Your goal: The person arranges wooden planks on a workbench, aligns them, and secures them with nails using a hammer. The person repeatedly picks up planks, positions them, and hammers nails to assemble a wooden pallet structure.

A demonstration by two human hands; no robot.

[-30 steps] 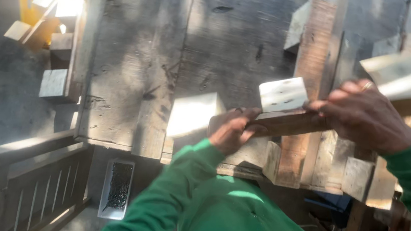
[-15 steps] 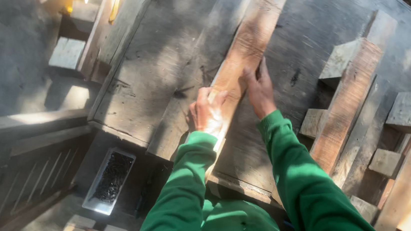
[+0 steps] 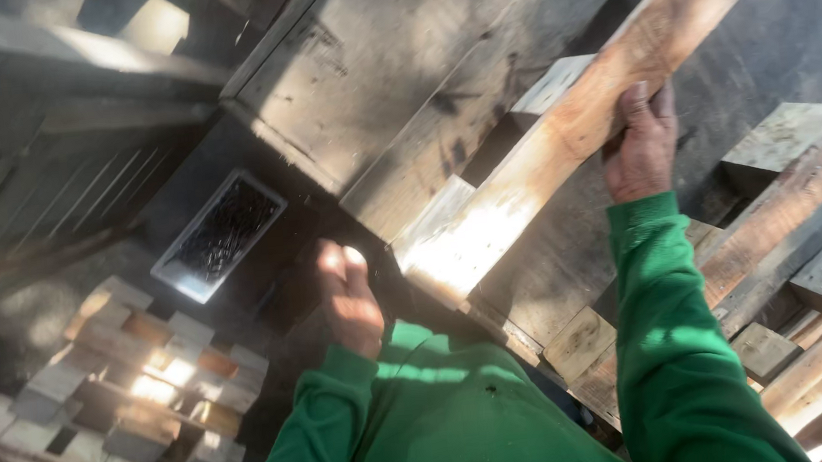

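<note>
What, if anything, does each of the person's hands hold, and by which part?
The right hand holds the long wooden plank, gripping its right edge partway along. The left hand holds nothing; it hangs free near the tray of nails.

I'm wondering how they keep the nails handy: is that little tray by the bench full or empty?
Full: the shallow rectangular tray is covered edge to edge with dark nails, with no bare bottom showing.

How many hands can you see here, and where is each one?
2. The right hand lies on the long wooden plank on the workbench. The left hand hangs free, low beside the bench, near the tray of nails.
</note>
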